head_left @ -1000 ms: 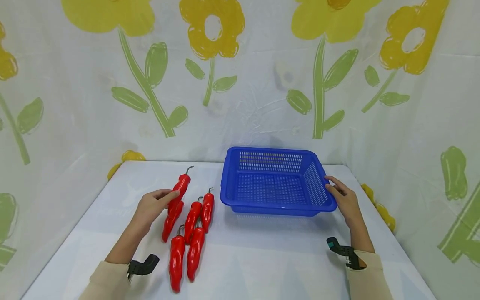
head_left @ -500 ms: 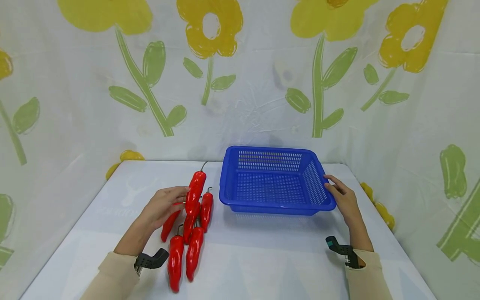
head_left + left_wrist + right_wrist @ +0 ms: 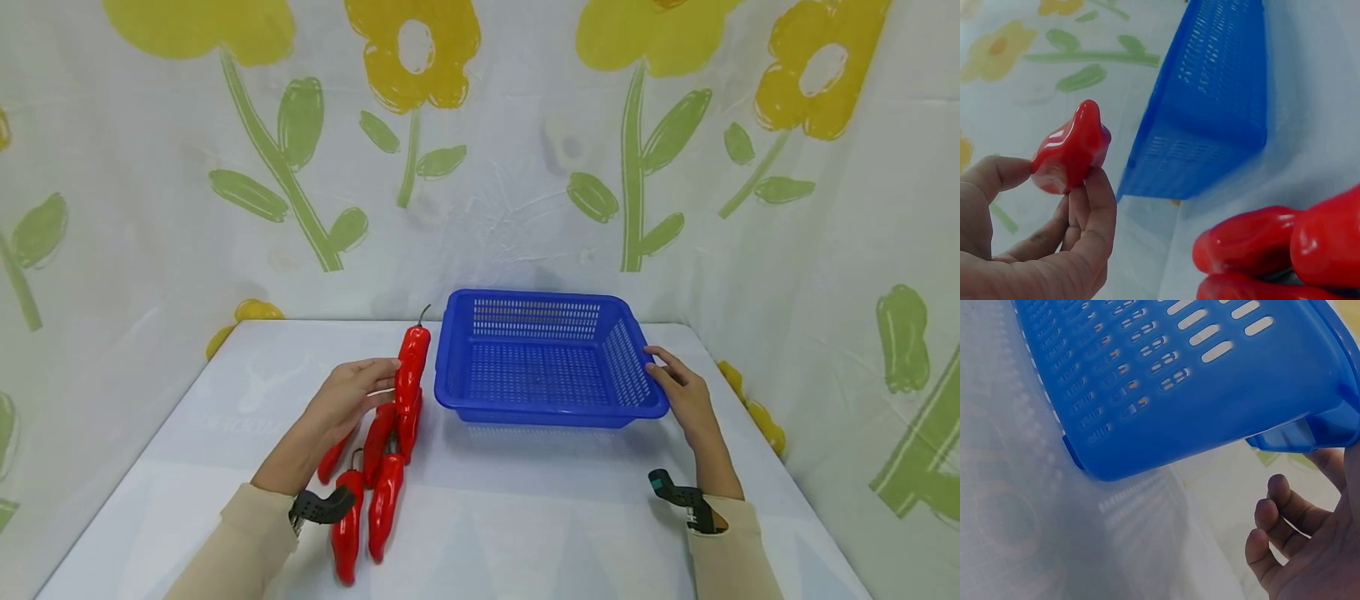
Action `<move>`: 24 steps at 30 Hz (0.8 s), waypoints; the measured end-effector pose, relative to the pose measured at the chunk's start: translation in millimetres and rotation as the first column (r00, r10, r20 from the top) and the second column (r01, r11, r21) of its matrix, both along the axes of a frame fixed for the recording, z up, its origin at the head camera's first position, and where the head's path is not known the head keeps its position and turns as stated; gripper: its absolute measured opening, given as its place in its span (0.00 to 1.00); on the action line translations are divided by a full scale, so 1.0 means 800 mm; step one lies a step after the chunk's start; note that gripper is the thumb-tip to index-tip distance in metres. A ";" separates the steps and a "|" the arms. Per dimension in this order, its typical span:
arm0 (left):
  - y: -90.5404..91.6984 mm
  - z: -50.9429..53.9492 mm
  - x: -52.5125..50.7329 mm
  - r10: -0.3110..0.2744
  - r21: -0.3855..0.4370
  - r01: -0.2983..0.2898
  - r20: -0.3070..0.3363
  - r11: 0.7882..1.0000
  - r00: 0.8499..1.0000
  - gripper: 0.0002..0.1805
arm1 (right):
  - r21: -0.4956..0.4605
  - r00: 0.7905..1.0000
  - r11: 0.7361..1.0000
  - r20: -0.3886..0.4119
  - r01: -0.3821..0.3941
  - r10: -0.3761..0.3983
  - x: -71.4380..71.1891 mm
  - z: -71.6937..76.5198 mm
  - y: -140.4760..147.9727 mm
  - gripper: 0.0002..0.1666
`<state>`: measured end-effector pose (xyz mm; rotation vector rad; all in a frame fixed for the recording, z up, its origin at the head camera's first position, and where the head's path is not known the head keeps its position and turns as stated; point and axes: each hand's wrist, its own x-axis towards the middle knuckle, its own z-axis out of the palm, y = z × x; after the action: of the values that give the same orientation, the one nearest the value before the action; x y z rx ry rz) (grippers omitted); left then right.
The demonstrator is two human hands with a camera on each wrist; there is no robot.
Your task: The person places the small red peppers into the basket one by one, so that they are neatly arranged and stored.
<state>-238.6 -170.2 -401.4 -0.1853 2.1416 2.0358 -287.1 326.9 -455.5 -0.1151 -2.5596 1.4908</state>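
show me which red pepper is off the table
The pepper pinched in the left grip, held up beside the blue basket; the other peppers lie on the table.

Basket [image 3: 1210, 115] cropped in wrist views

White cloth [image 3: 510, 167] with yellow flowers [image 3: 415, 87] hangs behind a white table [image 3: 525, 492].

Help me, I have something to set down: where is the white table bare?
The white table is barest in front of the blue perforated basket, between the lying red chili peppers and the right sleeve. Another bare patch lies between the left hand and the table's left edge. The basket looks bare inside. Peppers crowd the area beside the left hand.
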 end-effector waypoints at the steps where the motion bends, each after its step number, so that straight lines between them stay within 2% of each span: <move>1: 0.003 0.002 -0.001 -0.003 -0.002 0.003 -0.005 1.000 1.000 0.27 | 0.000 1.000 1.000 0.000 -0.001 0.001 0.000 0.000 0.000 0.35; 13: 0.039 0.021 -0.025 -0.042 0.028 0.042 0.003 0.999 0.999 0.25 | -0.019 1.000 1.000 0.004 -0.002 0.002 -0.001 -0.001 -0.001 0.34; 24: 0.077 0.042 -0.046 -0.116 0.094 0.116 -0.005 0.989 0.993 0.26 | -0.015 1.000 1.000 0.004 0.005 -0.005 -0.001 -0.002 0.000 0.34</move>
<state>-275.4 -108.8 -367.9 -0.0472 2.0007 2.0639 -288.1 326.9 -457.1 -0.1266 -2.5502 1.5095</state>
